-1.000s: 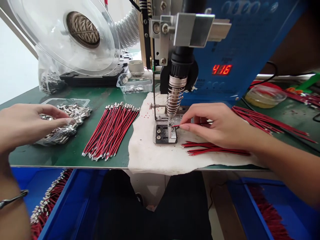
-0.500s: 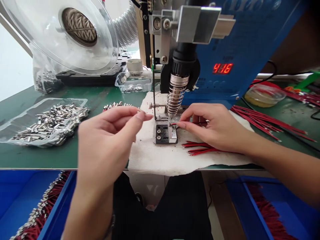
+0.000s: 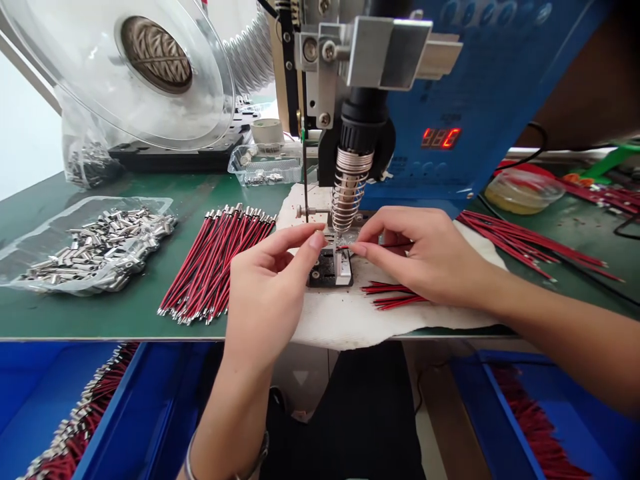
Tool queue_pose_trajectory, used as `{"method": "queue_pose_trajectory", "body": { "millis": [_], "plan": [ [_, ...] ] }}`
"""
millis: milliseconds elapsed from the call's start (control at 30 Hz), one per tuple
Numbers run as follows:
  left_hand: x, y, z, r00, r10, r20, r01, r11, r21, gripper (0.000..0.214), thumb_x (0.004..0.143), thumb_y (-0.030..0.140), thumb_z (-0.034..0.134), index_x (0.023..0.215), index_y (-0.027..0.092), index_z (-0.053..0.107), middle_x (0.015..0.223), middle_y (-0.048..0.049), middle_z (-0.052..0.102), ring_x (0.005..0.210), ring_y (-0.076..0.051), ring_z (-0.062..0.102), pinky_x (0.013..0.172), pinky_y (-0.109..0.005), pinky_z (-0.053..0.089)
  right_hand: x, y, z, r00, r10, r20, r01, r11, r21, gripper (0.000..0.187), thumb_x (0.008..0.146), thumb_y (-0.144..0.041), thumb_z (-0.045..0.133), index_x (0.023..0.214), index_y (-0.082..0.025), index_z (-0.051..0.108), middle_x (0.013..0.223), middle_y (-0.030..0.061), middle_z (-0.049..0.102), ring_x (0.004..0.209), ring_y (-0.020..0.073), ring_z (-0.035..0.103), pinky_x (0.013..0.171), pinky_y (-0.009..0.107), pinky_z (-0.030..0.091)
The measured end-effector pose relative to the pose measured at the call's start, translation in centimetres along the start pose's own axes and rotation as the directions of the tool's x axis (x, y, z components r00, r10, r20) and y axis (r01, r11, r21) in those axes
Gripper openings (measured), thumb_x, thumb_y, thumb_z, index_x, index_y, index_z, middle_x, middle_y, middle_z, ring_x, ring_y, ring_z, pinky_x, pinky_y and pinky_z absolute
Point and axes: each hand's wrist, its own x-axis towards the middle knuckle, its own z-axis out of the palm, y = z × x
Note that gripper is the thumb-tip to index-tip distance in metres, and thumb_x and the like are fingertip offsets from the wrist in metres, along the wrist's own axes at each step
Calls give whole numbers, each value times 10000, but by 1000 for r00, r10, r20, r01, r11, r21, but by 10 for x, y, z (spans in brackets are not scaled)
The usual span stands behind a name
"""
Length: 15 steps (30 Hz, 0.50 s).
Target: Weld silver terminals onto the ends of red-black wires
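My right hand (image 3: pixel 420 253) pinches a red and black wire (image 3: pixel 343 247), its end at the metal block of a small black jig (image 3: pixel 327 267). Directly above the jig points the spring-wrapped soldering iron (image 3: pixel 349 190). From the left, my left hand (image 3: pixel 275 287) reaches to the jig's left side, thumb and index finger pressed together. What these fingertips hold, if anything, is too small to make out. Below my right hand lie several loose red and black wires (image 3: pixel 393 293) on a white cloth (image 3: pixel 335 320).
Left of my left hand lies a bundle of wires with metal ends (image 3: pixel 215 267). Beyond it is a clear plastic tray (image 3: pixel 30 283) of metal connectors. A blue machine (image 3: pixel 480 100) stands behind. More wires (image 3: pixel 525 243) lie at right; blue bins (image 3: pixel 120 400) sit below the table edge.
My left hand has moved right to the jig, uncovering the wire bundle. My right hand stays in place with the wire. The red display reads differently.
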Motion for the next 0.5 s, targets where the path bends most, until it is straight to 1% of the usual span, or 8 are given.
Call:
{"method": "queue_pose_trajectory", "body": {
  "millis": [67, 167, 233, 300, 400, 500],
  "plan": [
    [-1, -2, -1, 1000, -14, 18, 14, 1000, 10, 218, 837, 403, 797, 1008, 272, 830, 633, 6, 640, 481, -86, 426, 422, -237, 312, 0, 0, 0, 1000, 2, 0, -2, 1000, 1, 172, 950, -334, 665, 842, -204, 695, 745, -2, 690, 577, 119, 543, 558, 278, 383],
    [-2, -2, -1, 999, -12, 53, 13, 1000, -17, 213, 854, 394, 783, 1020, 263, 811, 775, -14, 723, 487, -79, 411, 435, -245, 302, 0, 0, 0, 1000, -3, -2, 4, 1000, 10, 165, 946, -313, 671, 832, -196, 691, 743, -7, 688, 550, 104, 513, 548, 274, 382],
    [-3, -1, -1, 999, -18, 50, 21, 999, -48, 209, 857, 395, 784, 1003, 246, 785, 857, -27, 755, 477, -68, 388, 428, -247, 282, 0, 0, 0, 1000, -3, -1, 3, 1000, 16, 169, 946, -319, 673, 833, -194, 692, 735, -8, 685, 543, 103, 507, 549, 277, 384],
    [-3, 0, 0, 999, -34, 33, 36, 998, -57, 214, 852, 404, 790, 974, 230, 762, 838, -33, 750, 466, -66, 368, 418, -250, 256, -1, 0, 0, 1000, -3, 0, 3, 1000, 18, 171, 947, -330, 671, 841, -197, 694, 733, -8, 684, 550, 109, 516, 558, 282, 388],
    [-4, 1, 0, 1000, -27, -9, 27, 999, -26, 194, 842, 397, 798, 938, 234, 756, 781, -19, 702, 484, -73, 393, 428, -245, 269, -1, -1, 0, 1000, -11, -3, 11, 1000, 16, 165, 947, -331, 669, 849, -200, 695, 730, -12, 678, 556, 112, 518, 571, 285, 389],
    [-4, 0, 0, 1000, -14, -25, 14, 1000, -6, 151, 841, 389, 799, 914, 262, 763, 816, 1, 674, 507, -64, 394, 441, -232, 272, -1, -1, 0, 1000, -19, -7, 19, 1000, 15, 162, 946, -310, 670, 837, -193, 690, 712, -18, 661, 540, 105, 493, 573, 286, 385]
  ]
}}
